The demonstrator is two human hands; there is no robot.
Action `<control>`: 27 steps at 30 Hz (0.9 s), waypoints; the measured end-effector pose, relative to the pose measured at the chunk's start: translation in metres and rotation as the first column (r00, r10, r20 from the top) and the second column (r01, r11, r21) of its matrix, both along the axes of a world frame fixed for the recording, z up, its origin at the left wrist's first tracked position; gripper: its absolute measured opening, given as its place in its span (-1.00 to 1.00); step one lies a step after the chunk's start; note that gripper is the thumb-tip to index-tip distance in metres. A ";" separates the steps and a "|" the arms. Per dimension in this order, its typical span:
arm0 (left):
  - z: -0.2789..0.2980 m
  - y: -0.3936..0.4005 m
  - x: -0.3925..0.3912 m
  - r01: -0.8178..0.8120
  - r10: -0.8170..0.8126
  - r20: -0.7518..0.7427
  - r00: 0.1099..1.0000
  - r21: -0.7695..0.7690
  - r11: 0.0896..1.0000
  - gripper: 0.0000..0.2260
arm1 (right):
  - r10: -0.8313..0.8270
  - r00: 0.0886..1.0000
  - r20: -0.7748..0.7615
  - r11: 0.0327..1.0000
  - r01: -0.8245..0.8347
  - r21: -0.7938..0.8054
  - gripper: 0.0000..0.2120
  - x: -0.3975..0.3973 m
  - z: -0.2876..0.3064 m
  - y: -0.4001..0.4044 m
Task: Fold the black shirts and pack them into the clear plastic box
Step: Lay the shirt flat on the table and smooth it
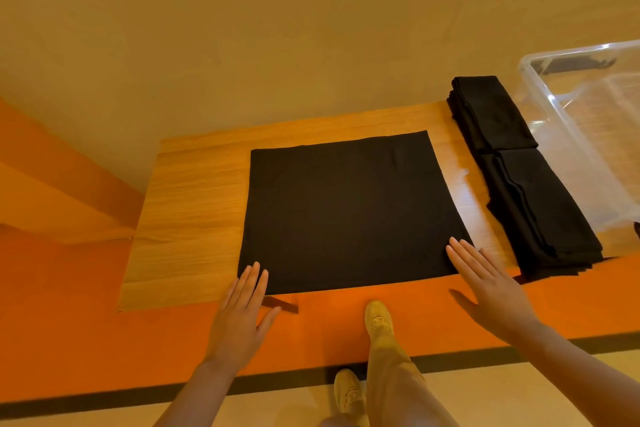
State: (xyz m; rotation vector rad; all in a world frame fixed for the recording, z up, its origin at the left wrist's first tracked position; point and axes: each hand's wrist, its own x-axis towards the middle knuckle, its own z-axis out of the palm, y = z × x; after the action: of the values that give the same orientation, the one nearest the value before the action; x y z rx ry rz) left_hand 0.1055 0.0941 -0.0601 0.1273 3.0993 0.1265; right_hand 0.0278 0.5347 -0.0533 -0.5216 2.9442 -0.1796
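A black shirt [346, 211], folded into a flat square, lies in the middle of the wooden table [194, 204]. My left hand [242, 312] is flat and open at its near left corner, fingertips on the cloth edge. My right hand [485, 284] is flat and open at the near right corner, fingertips touching the cloth. Two stacks of folded black shirts sit along the table's right side, one at the far end [491, 111], one at the near end [540, 211]. The clear plastic box [554, 97] stands at the far right, with nothing visible inside.
The table's near edge meets an orange floor area [104, 340]. My legs and tan shoes [379, 319] are below the table edge. A plain beige wall [277, 28] rises behind the table. Bare wood shows left of the shirt.
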 end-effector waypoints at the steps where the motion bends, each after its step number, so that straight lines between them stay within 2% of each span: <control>1: -0.001 -0.006 0.005 0.048 -0.048 -0.042 0.998 -0.005 0.999 -0.48 | 0.009 1.000 -0.026 1.000 -0.009 -0.002 -0.42 0.004 0.001 0.003; 4: 0.002 -0.016 0.009 0.070 -0.071 -0.098 0.993 -0.015 0.997 -0.39 | 0.042 0.983 -0.177 0.999 -0.045 -0.012 -0.59 0.012 0.000 0.006; 6: 0.006 -0.018 0.007 0.062 -0.063 -0.167 0.984 -0.010 0.998 -0.48 | 0.060 0.963 -0.262 0.997 -0.071 -0.030 -0.60 0.013 0.003 0.003; 11: 0.015 -0.017 0.005 0.099 -0.082 -0.292 0.953 0.044 0.994 -0.84 | 0.038 0.952 -0.304 0.996 -0.061 -0.065 -0.57 0.012 0.017 0.001; 12: 0.017 -0.015 0.006 0.082 -0.056 -0.286 0.957 0.077 0.994 -0.77 | 0.050 0.951 -0.304 0.996 -0.071 -0.059 -0.56 0.012 0.017 0.003; 14: 0.019 -0.014 0.009 0.059 -0.028 -0.268 0.963 0.111 0.992 -0.67 | 0.065 0.965 -0.255 0.998 -0.068 -0.004 -0.47 0.014 0.014 0.006; 17: 0.019 -0.013 0.011 0.030 -0.002 -0.220 0.976 0.123 0.992 -0.65 | 0.073 0.986 -0.147 0.988 -0.051 0.146 -0.16 0.019 0.005 0.006; 19: 0.018 -0.012 0.011 0.012 0.013 -0.204 0.979 0.122 0.992 -0.65 | 0.076 0.989 -0.127 0.981 -0.052 0.187 -0.02 0.023 -0.003 -0.003; 22: 0.015 -0.011 0.009 0.011 0.010 -0.202 0.979 0.105 0.994 -0.70 | 0.056 0.988 -0.143 0.983 -0.030 0.183 0.06 0.018 -0.013 -0.023; 24: 0.013 -0.012 0.007 0.025 -0.007 -0.235 0.972 0.075 0.997 -0.82 | 0.009 0.990 -0.144 0.987 0.014 0.161 0.07 0.008 -0.018 -0.033; 27: 0.011 -0.014 0.000 0.008 0.003 -0.219 0.976 0.052 0.999 -0.67 | -0.026 0.989 -0.148 0.987 0.049 0.154 -0.01 -0.015 -0.019 -0.035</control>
State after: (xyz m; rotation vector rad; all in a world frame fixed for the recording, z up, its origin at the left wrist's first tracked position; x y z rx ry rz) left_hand 0.1058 0.0804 -0.0488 0.1566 3.3164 0.2075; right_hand 0.0131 0.4994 -0.0728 -0.4763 3.0766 0.0911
